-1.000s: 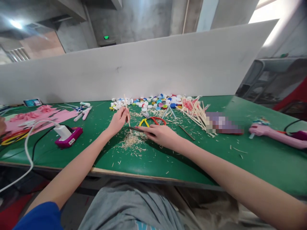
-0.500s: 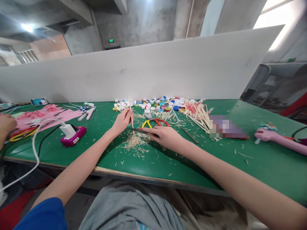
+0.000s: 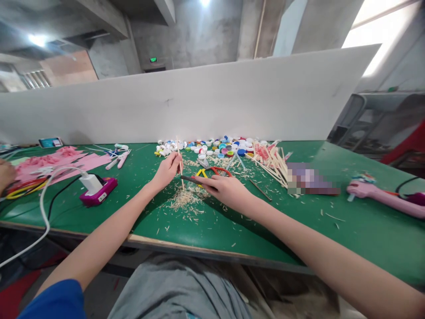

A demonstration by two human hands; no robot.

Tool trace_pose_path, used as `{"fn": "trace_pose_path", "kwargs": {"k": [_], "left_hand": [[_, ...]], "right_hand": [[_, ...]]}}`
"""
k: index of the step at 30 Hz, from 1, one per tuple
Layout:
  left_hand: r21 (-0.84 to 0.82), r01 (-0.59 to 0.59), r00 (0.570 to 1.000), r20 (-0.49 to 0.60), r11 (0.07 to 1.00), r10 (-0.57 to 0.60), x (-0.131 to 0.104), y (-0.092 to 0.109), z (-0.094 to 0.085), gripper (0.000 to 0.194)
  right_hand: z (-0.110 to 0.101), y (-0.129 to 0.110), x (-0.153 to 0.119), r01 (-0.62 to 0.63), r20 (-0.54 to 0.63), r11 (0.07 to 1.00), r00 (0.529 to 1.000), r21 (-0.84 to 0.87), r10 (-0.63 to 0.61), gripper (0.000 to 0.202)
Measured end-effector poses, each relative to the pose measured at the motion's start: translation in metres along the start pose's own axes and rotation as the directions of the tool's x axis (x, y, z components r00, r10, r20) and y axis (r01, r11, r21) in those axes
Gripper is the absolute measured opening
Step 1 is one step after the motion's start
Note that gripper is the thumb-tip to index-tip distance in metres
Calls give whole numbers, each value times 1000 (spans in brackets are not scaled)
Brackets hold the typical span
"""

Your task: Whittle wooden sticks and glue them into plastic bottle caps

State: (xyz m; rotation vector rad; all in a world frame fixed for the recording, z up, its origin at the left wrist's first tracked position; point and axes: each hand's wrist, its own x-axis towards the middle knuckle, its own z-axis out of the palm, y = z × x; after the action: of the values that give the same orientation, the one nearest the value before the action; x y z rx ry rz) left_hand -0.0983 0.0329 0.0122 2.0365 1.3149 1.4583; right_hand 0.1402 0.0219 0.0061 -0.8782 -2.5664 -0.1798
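Observation:
Pinched in my left hand (image 3: 168, 169) is a thin wooden stick (image 3: 178, 144), held nearly upright over a pile of wood shavings (image 3: 184, 200). My right hand (image 3: 224, 188) is closed on a dark, narrow tool (image 3: 190, 179), whose tip reaches the lower part of the stick. Whether the tool is a blade or a file is too small to tell. Just behind my right hand lie pliers (image 3: 219, 170) with red and yellow handles, partly covered by the fingers.
Bottle caps (image 3: 232, 145) line the white board (image 3: 199, 102). Wooden sticks (image 3: 274, 164) and a thin metal rod (image 3: 260, 190) lie right; a pink glue gun (image 3: 372, 193) is far right. Left are a purple power strip (image 3: 98, 192), pink sheets (image 3: 89, 164) and another person's hand (image 3: 6, 173).
The view has shifted slightly. The dark tool's tip sits a little differently against the stick, and more of the stick shows below it. Both hands keep their grips.

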Motion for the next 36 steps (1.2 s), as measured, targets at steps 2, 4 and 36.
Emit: {"fn": "trace_pose_path", "kwargs": {"k": [2, 4, 36], "left_hand": [[5, -5, 1000, 1, 1000, 5, 0, 0, 0, 26], [8, -10, 1000, 3, 1000, 10, 0, 2, 0, 26], [57, -29, 1000, 5, 998, 29, 1, -3, -1, 30]], "right_hand": [[0, -1, 0, -8, 9, 1000, 1000, 17, 8, 40], [0, -2, -1, 0, 49, 1000, 999, 27, -1, 40], [0, -1, 0, 34, 17, 995, 999, 89, -35, 42]]}}
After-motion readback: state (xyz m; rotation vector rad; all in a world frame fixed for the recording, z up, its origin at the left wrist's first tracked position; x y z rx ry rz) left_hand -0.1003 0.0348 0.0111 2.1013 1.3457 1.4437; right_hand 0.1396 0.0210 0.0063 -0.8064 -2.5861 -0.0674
